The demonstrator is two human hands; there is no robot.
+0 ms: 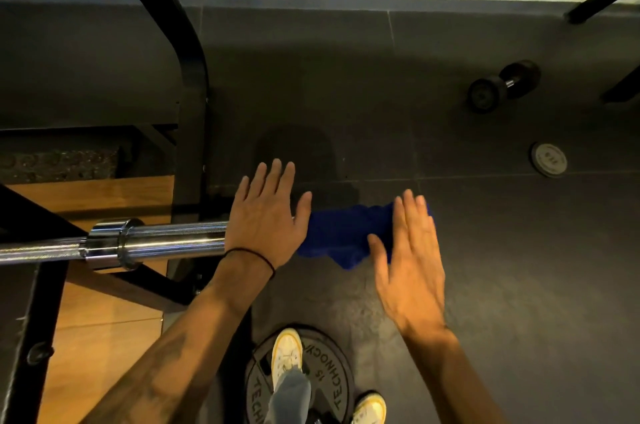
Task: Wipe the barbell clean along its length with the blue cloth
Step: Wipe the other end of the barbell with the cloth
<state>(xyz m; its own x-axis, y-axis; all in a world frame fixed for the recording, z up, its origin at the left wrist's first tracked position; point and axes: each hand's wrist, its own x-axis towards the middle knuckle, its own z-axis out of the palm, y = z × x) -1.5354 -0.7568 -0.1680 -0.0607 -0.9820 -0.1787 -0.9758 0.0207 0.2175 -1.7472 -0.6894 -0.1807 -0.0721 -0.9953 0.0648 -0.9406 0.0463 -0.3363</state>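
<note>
Head view: barbell point(156, 240) racked level, blue cloth point(341, 233) draped over its sleeve end — left hand point(266, 219) flat on the sleeve, right hand point(408, 250) flat on cloth, both wide. Ungripped, the cloth could slip off onto the floor point(502, 250) — nothing pinches it.
</note>
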